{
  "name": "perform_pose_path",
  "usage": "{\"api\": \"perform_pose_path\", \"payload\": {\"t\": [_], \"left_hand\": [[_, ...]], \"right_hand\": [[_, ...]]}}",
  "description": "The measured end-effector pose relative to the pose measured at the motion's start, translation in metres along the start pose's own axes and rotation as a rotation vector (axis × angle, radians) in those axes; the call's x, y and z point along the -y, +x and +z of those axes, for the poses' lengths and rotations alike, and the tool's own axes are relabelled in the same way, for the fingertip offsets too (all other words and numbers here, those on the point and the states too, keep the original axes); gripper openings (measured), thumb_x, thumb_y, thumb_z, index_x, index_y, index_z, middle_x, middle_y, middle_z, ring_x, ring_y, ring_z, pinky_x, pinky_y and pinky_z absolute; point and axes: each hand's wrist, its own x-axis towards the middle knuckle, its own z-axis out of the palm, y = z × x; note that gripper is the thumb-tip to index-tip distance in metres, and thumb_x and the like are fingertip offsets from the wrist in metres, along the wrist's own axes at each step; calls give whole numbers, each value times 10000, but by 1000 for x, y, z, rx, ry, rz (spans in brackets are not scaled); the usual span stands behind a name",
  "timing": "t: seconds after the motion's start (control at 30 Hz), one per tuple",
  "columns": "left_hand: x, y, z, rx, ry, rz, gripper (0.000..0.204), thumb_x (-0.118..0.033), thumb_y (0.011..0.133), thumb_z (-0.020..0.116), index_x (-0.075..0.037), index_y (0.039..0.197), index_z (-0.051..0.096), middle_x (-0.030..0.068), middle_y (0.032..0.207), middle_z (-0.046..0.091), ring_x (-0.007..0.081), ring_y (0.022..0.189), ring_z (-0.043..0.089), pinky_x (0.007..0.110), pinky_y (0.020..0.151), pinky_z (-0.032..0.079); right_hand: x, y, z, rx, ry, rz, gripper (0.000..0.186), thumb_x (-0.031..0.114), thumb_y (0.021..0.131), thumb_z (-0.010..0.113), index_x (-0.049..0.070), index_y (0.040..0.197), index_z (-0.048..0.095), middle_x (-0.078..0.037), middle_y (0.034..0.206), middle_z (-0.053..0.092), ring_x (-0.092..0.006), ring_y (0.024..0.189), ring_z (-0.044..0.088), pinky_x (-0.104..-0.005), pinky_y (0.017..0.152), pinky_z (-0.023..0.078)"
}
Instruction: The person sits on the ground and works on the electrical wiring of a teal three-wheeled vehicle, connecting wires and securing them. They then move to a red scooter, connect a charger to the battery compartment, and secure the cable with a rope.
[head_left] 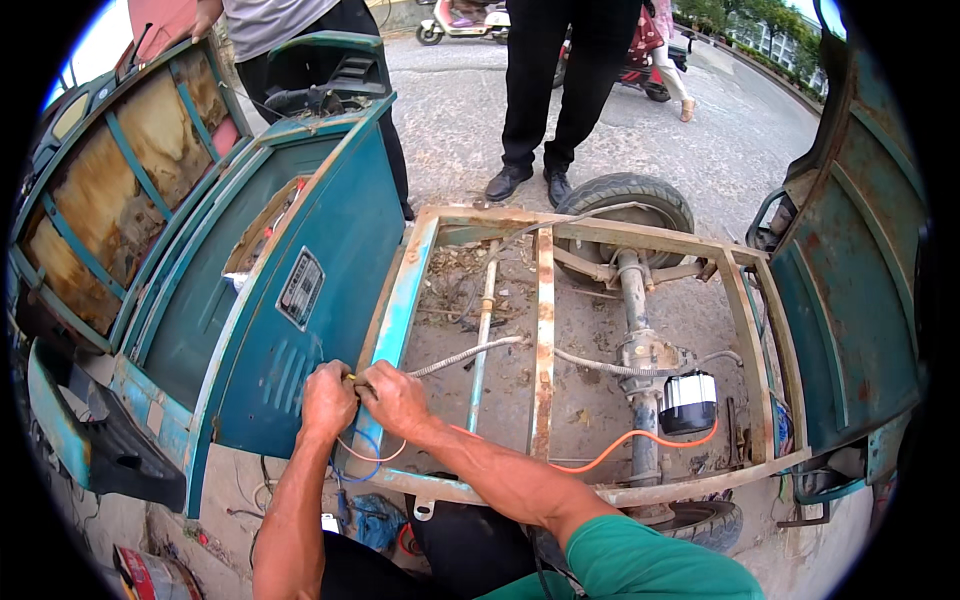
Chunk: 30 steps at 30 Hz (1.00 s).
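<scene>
My left hand and my right hand meet in front of the teal panel, their fingers pinched close together. Between the fingertips shows a small yellow piece, seemingly part of a thin wire; most of it is hidden. A pale pinkish wire loops below my right hand, and a blue wire curves down beside it. My right forearm crosses over the rusty metal frame. The ends of the wires cannot be made out.
A grey corrugated conduit and an orange cable run across the frame by the axle and a silver-black motor. A wheel stands at the far side. A person in black trousers and another at left stand beyond.
</scene>
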Motion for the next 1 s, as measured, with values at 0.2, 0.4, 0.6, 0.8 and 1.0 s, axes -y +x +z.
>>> {"api": "perform_pose_path", "payload": {"t": [0.2, 0.4, 0.6, 0.8, 1.0], "left_hand": [[-6, -2, 2, 14, 25, 25, 187, -56, 811, 590, 39, 931, 699, 242, 949, 699, 412, 920, 671, 475, 832, 529], [-1, -2, 0, 33, 34, 22, 196, -71, 827, 587, 31, 950, 700, 247, 978, 694, 411, 941, 667, 473, 847, 529], [1, -3, 2, 34, 13, 10, 187, -88, 838, 589, 13, 947, 703, 244, 991, 693, 413, 948, 664, 475, 857, 527], [-4, -4, 1, 46, 32, -34, 190, -103, 842, 587, 6, 945, 702, 239, 1000, 693, 413, 968, 657, 478, 872, 517], [-3, -4, -1, 72, 30, -26, 190, -111, 824, 631, -3, 970, 689, 255, 1023, 674, 430, 964, 655, 495, 857, 523]], "right_hand": [[-4, -5, -3, -34, 5, -52, 117, 142, 807, 716, 92, 900, 666, -76, 899, 640, -318, 795, 676, -453, 651, 561], [2, -4, -2, -10, -48, -4, 103, 170, 811, 721, 100, 867, 671, -77, 884, 640, -317, 764, 677, -455, 636, 557], [3, -4, -2, 4, -56, -18, 115, 180, 801, 733, 94, 844, 670, -95, 865, 636, -343, 758, 673, -469, 639, 547], [1, -3, -1, 7, -48, -23, 109, 158, 795, 730, 87, 848, 666, -102, 866, 632, -349, 763, 668, -473, 634, 540], [7, 0, -4, 6, -80, -44, 153, 140, 745, 752, 84, 871, 685, -101, 850, 627, -337, 768, 660, -464, 647, 532]]}}
